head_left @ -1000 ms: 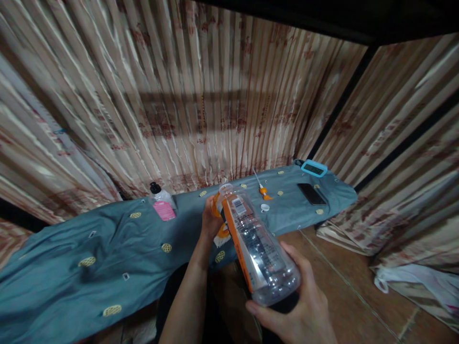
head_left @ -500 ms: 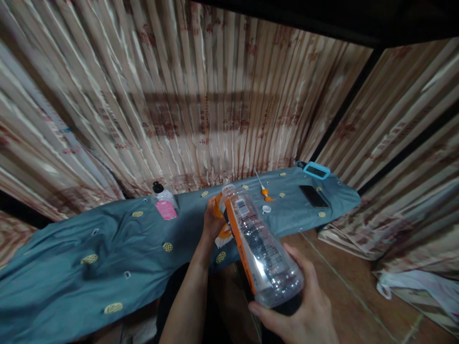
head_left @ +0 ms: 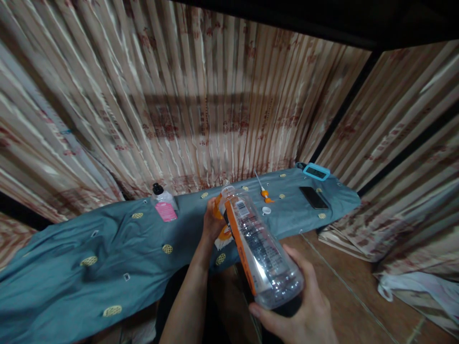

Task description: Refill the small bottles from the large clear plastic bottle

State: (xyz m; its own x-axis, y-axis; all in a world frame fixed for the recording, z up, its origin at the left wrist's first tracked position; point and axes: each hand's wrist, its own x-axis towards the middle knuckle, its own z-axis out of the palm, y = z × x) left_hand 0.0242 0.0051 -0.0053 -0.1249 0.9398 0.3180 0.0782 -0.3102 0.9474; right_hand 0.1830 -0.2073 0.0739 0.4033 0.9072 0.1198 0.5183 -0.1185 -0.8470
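Note:
My right hand (head_left: 301, 310) grips the base of a clear plastic bottle (head_left: 260, 248) with an orange label, tilted so its open mouth points away toward the table. My left hand (head_left: 212, 222) is closed on an orange and white pouch (head_left: 220, 224) held right beside the bottle's mouth. A small white cap (head_left: 266, 209) lies on the teal cloth (head_left: 107, 243) just beyond the bottle. An orange pump nozzle with a white tube (head_left: 264, 190) lies further back on the cloth.
A small bottle with a pink label and black cap (head_left: 164, 203) stands at the back of the cloth. A dark phone (head_left: 313, 197) and a blue-rimmed device (head_left: 315, 172) lie at the right end. Pleated patterned curtains (head_left: 201, 105) surround the table. A white plastic bag (head_left: 419, 286) lies on the floor.
The view shifted slightly; the bottle and both hands keep nearly the same pose, with the bottle's mouth a little closer to the pouch.

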